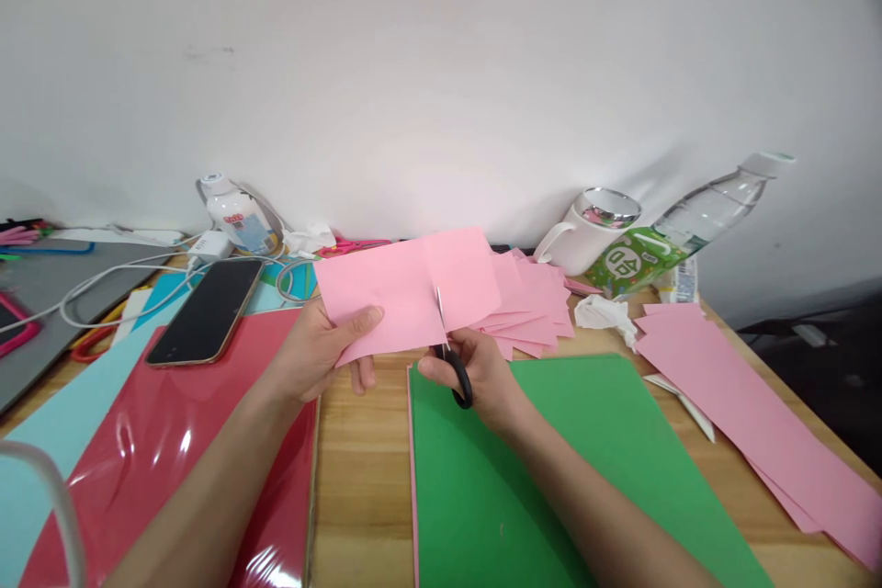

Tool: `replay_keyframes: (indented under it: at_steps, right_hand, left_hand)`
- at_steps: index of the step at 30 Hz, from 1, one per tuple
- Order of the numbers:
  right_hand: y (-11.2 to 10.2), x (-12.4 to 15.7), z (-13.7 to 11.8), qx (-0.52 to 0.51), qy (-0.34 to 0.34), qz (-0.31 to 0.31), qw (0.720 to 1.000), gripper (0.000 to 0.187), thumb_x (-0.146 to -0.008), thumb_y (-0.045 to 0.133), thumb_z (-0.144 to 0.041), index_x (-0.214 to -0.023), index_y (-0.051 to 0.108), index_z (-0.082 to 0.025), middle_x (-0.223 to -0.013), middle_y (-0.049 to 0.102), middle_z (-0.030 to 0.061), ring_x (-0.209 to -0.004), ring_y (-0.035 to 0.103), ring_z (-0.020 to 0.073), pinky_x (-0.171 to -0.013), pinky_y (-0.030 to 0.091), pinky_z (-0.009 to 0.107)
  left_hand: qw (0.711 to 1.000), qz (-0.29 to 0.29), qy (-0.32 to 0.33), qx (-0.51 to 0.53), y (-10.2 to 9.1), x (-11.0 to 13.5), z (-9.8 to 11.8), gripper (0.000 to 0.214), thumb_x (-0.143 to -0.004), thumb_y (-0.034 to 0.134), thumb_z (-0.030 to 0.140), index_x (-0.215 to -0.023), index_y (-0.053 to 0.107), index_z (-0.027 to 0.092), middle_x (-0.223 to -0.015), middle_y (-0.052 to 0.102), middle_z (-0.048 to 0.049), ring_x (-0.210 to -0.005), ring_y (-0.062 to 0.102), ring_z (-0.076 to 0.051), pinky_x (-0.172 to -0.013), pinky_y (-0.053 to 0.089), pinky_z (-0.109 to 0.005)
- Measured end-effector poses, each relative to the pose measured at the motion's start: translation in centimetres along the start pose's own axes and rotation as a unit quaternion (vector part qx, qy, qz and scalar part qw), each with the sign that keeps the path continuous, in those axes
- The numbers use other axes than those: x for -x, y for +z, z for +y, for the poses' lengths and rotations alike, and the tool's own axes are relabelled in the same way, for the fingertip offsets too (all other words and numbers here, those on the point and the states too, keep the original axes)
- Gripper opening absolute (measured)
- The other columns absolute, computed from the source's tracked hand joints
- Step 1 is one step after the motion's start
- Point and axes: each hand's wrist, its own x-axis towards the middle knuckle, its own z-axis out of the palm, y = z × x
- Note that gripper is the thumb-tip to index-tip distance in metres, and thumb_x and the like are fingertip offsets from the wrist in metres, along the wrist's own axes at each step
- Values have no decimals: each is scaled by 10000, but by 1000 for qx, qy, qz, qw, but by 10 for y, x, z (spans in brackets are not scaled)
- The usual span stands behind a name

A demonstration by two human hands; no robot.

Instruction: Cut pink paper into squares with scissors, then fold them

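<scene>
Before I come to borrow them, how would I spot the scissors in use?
On the wooden table, find the green sheet. Over its far edge, the right hand holds the scissors, one blade over pink paper. Their black handle and shiny blade set them apart from that paper.

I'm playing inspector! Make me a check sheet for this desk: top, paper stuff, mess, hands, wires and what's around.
Surface: wooden table, partly covered by a green sheet and red pack.
Job's things: a scissor blade shows over the pink sheet; small pink pieces lie behind, pink strips at right.
Clutter: phone, white mug, clear bottle, crumpled tissue.
Hands: left hand grips the pink sheet; right hand holds black-handled scissors.
Cables: white cable loops at left.
Surroundings: white wall behind.
</scene>
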Motion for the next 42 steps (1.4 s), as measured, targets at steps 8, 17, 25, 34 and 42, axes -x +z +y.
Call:
replay_keyframes:
  at_steps: [8,17,25,34,42]
  right_hand:
    - [0,0,1,9,1,12,1000,477,-458,791,-504,-628,498,-169,-544,427,-50,-510,350,78,-471,306,216]
    - [1,0,0,6,8,13,1000,464,-455,795,-488,-621,507,-164,-529,414,-56,-500,326,70,-459,269,212]
    - [-1,0,3,-7,29,28,999,448,-440,815,-432,-634,519,-157,-521,467,-49,-489,378,71,-448,291,207]
    - [2,-1,-2,16,27,37,999,469,-422,811,-471,-563,472,-180,-448,473,-59,-421,390,67,-403,311,203]
    - [0,-1,-1,20,28,26,999,430,-459,807,-439,-581,488,-177,-459,501,-45,-432,413,81,-426,315,214]
  left_hand:
    - [1000,-12,2,0,-1,0,0,262,-745,665,304,-897,557,119,-445,619,5,-237,483,-102,-230,374,-163]
    - [1000,-23,5,-6,-3,-2,-3,229,-763,645,318,-841,564,118,-386,588,10,-254,504,-118,-233,379,-161]
    - [1000,-14,0,2,-2,-1,-1,278,-742,667,318,-904,571,114,-430,615,5,-230,474,-101,-231,379,-167]
    - [1000,-23,-6,5,-3,-1,-1,246,-754,657,319,-861,558,121,-395,599,9,-228,475,-105,-226,366,-160]
    - [1000,-22,-13,16,-3,0,-1,289,-766,647,302,-958,508,138,-381,592,27,-215,457,-107,-219,352,-159]
